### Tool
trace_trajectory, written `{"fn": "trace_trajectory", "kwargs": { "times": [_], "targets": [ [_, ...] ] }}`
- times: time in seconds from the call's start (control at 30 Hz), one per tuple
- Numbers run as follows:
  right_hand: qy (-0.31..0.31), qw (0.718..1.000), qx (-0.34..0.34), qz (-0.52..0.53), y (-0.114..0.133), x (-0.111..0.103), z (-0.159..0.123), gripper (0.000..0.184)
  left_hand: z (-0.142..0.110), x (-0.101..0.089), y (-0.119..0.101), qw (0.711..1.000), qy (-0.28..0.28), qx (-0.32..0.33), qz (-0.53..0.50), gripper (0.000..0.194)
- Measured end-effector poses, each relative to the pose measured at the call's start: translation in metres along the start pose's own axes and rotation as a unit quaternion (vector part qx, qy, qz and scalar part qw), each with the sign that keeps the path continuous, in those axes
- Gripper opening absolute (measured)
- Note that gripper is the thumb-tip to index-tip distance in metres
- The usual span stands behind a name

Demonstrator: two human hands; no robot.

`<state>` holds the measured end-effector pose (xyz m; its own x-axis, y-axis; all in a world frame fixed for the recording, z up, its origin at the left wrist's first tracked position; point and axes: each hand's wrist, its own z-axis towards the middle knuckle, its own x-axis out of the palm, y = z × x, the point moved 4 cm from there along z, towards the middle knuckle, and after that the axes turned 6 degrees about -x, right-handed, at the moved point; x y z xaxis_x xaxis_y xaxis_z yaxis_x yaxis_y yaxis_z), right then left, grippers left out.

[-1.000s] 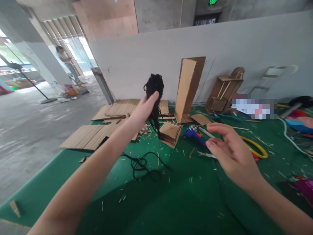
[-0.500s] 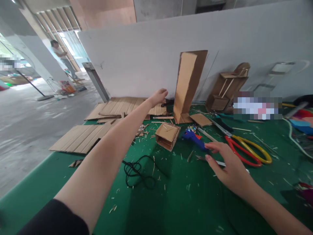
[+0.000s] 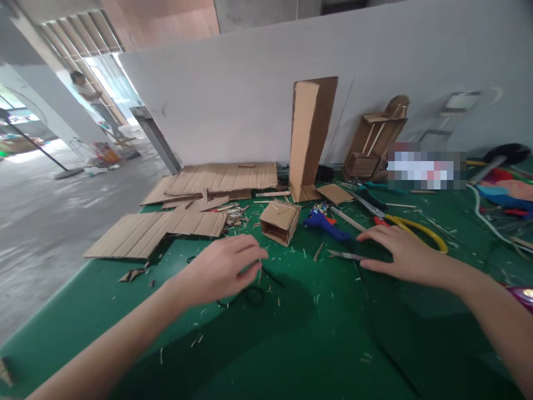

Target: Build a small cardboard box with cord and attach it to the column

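Small cardboard box: one, in the head view, on the green table (image 3: 308, 344), its open end toward the person; the box (image 3: 280, 222) is the landmark for what follows.
Left hand: one (image 3: 231, 264), near side of the box and left; thumb and fingertips stand apart, nothing seen between them, so the grip looks released.
Black cord: one visible run (image 3: 275, 278), nearer the person than the box, partly hidden by the left hand; whether they touch, I cannot tell.
Right hand: one (image 3: 395, 250), well right of the box, thumb parted from the fingers, not clenched.
Pale blade: one (image 3: 343, 255), right of the box, its rear end at the right thumb.
Blue tool: one (image 3: 327, 225), just right of the box.
Scissors: one pair (image 3: 420, 229), farther right, partly behind the right hand.
Cardboard column: one (image 3: 303, 139), upright behind the box.
Cardboard sheets: at least three (image 3: 137, 236), left of the box and behind.
Table edge: slants along the far left, beyond the sheets.
Room: broad green surface with scattered slivers, from the box toward the person, between the forearms.
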<state>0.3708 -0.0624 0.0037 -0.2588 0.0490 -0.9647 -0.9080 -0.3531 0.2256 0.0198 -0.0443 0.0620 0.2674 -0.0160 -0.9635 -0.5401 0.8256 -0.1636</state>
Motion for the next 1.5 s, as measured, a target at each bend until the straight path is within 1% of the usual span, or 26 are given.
{"fn": "trace_trajectory", "kwargs": {
  "times": [0.07, 0.1, 0.17, 0.23, 0.27, 0.33, 0.4, 0.47, 0.5, 0.53, 0.57, 0.63, 0.67, 0.7, 0.77, 0.8, 0.9, 1.07, 1.17, 1.23, 1.27, 1.3, 1.33, 1.37, 1.43, 1.5],
  "targets": [
    [0.022, 1.000, 0.000, 0.000, 0.002, 0.001, -0.002, 0.035, -0.013, 0.010, -0.009, 0.999, 0.034, -0.011, 0.039, 0.025],
    [0.028, 1.000, 0.000, 0.002, 0.005, 0.001, -0.002, 0.030, -0.016, 0.015, -0.010, 0.998, 0.038, -0.026, 0.048, 0.026],
    [0.051, 0.998, 0.000, 0.030, 0.013, 0.001, -0.002, 0.026, -0.015, 0.026, -0.012, 0.996, 0.044, -0.047, 0.054, 0.026],
    [0.064, 0.995, 0.009, 0.075, 0.021, -0.001, -0.001, 0.027, -0.011, 0.038, -0.014, 0.996, 0.056, -0.050, 0.055, 0.022],
    [0.056, 0.994, 0.016, 0.091, 0.025, -0.003, 0.000, 0.028, -0.009, 0.042, -0.015, 0.995, 0.062, -0.049, 0.057, 0.019],
    [0.015, 0.994, 0.031, 0.106, 0.029, -0.010, 0.001, 0.030, -0.007, 0.049, -0.019, 0.994, 0.065, -0.046, 0.071, 0.020],
    [-0.029, 0.991, 0.054, 0.115, 0.029, -0.014, 0.002, 0.031, -0.006, 0.050, -0.023, 0.994, 0.051, -0.035, 0.091, 0.021],
    [-0.070, 0.982, 0.083, 0.157, 0.028, -0.014, 0.003, 0.031, -0.007, 0.048, -0.026, 0.996, 0.023, -0.029, 0.085, 0.020],
    [-0.095, 0.970, 0.097, 0.204, 0.028, -0.013, 0.004, 0.032, -0.008, 0.047, -0.027, 0.997, 0.006, -0.032, 0.066, 0.020],
    [-0.121, 0.950, 0.109, 0.265, 0.029, -0.011, 0.005, 0.032, -0.010, 0.044, -0.026, 0.998, -0.014, -0.040, 0.040, 0.019],
    [-0.152, 0.924, 0.119, 0.331, 0.029, -0.009, 0.006, 0.032, -0.011, 0.042, -0.025, 0.998, -0.035, -0.053, 0.012, 0.018],
    [-0.218, 0.859, 0.141, 0.441, 0.031, -0.004, 0.007, 0.031, -0.015, 0.038, -0.022, 0.994, -0.076, -0.079, -0.030, 0.017],
    [-0.244, 0.832, 0.155, 0.474, 0.032, -0.001, 0.007, 0.031, -0.017, 0.037, -0.019, 0.991, -0.091, -0.089, -0.041, 0.017],
    [-0.261, 0.813, 0.171, 0.492, 0.032, 0.002, 0.008, 0.029, -0.018, 0.037, -0.017, 0.989, -0.100, -0.098, -0.048, 0.016],
    [-0.271, 0.793, 0.194, 0.510, 0.033, 0.007, 0.010, 0.025, -0.021, 0.039, -0.013, 0.987, -0.101, -0.109, -0.055, 0.016],
    [-0.264, 0.792, 0.198, 0.514, 0.033, 0.010, 0.011, 0.025, -0.021, 0.040, -0.011, 0.987, -0.097, -0.113, -0.056, 0.016],
    [-0.245, 0.810, 0.176, 0.502, 0.032, 0.013, 0.014, 0.030, -0.022, 0.042, -0.007, 0.987, -0.086, -0.126, -0.049, 0.016],
    [-0.207, 0.870, 0.147, 0.423, 0.028, 0.015, 0.015, 0.051, -0.023, 0.040, -0.004, 0.988, -0.088, -0.121, -0.046, 0.016],
    [-0.216, 0.886, 0.114, 0.393, 0.040, 0.010, 0.015, 0.055, -0.025, 0.037, -0.004, 0.986, -0.107, -0.117, -0.057, 0.014],
    [-0.202, 0.892, 0.078, 0.397, 0.060, 0.008, 0.015, 0.053, -0.026, 0.034, -0.006, 0.983, -0.117, -0.118, -0.073, 0.013],
    [-0.175, 0.896, 0.052, 0.405, 0.075, 0.008, 0.015, 0.053, -0.026, 0.034, -0.008, 0.983, -0.118, -0.118, -0.083, 0.012],
    [-0.127, 0.900, 0.023, 0.416, 0.092, 0.011, 0.016, 0.056, -0.027, 0.034, -0.010, 0.982, -0.117, -0.115, -0.092, 0.012],
    [-0.062, 0.905, -0.010, 0.421, 0.110, 0.014, 0.017, 0.057, -0.027, 0.034, -0.012, 0.983, -0.113, -0.108, -0.099, 0.012],
    [-0.015, 0.906, -0.040, 0.421, 0.127, 0.018, 0.019, 0.055, -0.026, 0.035, -0.015, 0.984, -0.108, -0.097, -0.102, 0.012],
    [0.044, 0.919, -0.090, 0.382, 0.158, 0.021, 0.025, 0.049, -0.025, 0.039, -0.021, 0.990, -0.086, -0.067, -0.094, 0.012],
    [0.030, 0.947, -0.156, 0.279, 0.183, 0.016, 0.041, 0.042, -0.024, 0.043, -0.025, 0.995, -0.064, -0.039, -0.070, 0.012]
  ]
}}
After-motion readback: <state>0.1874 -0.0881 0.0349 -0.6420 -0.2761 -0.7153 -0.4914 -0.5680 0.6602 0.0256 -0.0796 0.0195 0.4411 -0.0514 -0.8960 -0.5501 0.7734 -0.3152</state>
